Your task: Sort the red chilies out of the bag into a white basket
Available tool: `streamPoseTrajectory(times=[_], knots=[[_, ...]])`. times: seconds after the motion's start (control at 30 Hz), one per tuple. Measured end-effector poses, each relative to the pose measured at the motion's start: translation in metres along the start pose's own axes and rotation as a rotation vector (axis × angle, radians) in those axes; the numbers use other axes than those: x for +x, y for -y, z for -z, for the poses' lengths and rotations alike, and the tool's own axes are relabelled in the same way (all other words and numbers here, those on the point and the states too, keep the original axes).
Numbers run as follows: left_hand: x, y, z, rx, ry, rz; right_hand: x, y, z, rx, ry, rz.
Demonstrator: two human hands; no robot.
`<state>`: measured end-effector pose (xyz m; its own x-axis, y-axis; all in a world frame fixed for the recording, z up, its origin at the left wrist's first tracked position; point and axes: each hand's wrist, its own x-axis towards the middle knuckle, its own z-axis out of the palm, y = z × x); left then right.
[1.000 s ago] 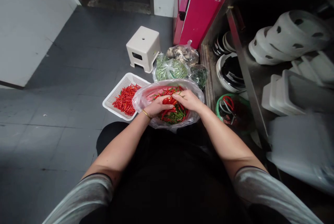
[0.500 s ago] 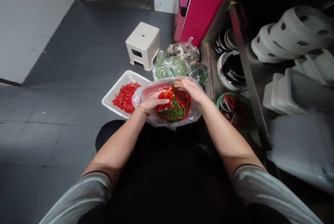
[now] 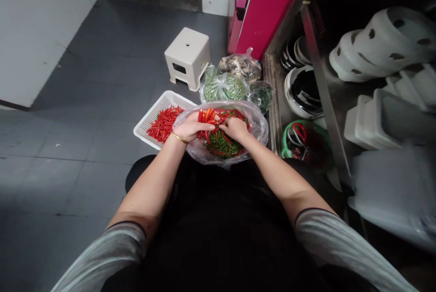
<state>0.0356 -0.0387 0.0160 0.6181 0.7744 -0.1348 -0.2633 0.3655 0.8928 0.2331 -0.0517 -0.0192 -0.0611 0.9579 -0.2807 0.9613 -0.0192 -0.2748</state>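
In my left hand point(image 3: 191, 127) is a bunch of red chili peppers point(image 3: 206, 116), held under the thumb above the left side of a clear plastic bag point(image 3: 259, 121). My right hand point(image 3: 235, 127) is closed, its fingertips pinched just right of that bunch; what they grip, if anything, is too small to make out. Inside the bag lie red chilies and a heap of green stems point(image 3: 223, 143). Left of the bag, a white perforated basket point(image 3: 143, 129) holds many red chilies point(image 3: 166, 121), partly behind my left wrist.
Beyond the bag stands a white stool point(image 3: 187, 51). Bagged green vegetables point(image 3: 225, 87) and a bag of mushroom-like pieces point(image 3: 240, 67) lie by a pink cabinet point(image 3: 262, 10). At right, a metal shelf point(image 3: 327, 96) carries white containers point(image 3: 369, 121); a green basket point(image 3: 288, 135) sits below.
My right hand has come down and left from the bag's far right, its fingers going from stretched out to pinched. My left hand has shifted slightly left and up with the chilies.
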Motion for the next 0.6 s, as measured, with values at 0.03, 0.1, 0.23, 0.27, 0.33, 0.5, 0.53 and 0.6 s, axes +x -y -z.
streamPoseTrajectory(times=[0.03, 0.1, 0.23, 0.27, 0.33, 0.5, 0.53, 0.6], knots=[[0.0, 0.001, 0.002, 0.004, -0.02, -0.005, 0.001, 0.001, -0.007, -0.043, 0.036, -0.004], [0.0, 0.005, 0.005, 0.011, -0.067, -0.002, 0.003, 0.002, -0.013, -0.046, 0.049, 0.019], [0.005, 0.019, 0.002, -0.022, -0.197, 0.007, 0.005, -0.01, 0.006, 0.344, 0.02, 0.041], [0.007, 0.023, -0.002, -0.044, -0.224, 0.01, 0.004, -0.011, 0.013, 0.5, 0.033, 0.032], [0.012, 0.03, -0.012, -0.098, -0.255, 0.013, 0.0, -0.01, 0.023, 0.768, 0.045, 0.028], [0.017, 0.038, -0.036, -0.197, -0.176, 0.028, -0.019, 0.01, 0.034, 0.519, -0.189, 0.163], [0.016, 0.037, -0.039, -0.201, -0.154, 0.038, -0.022, 0.011, 0.036, 0.347, -0.227, 0.167], [0.015, 0.034, -0.041, -0.206, -0.128, 0.062, -0.026, 0.008, 0.041, 0.039, -0.237, 0.108]])
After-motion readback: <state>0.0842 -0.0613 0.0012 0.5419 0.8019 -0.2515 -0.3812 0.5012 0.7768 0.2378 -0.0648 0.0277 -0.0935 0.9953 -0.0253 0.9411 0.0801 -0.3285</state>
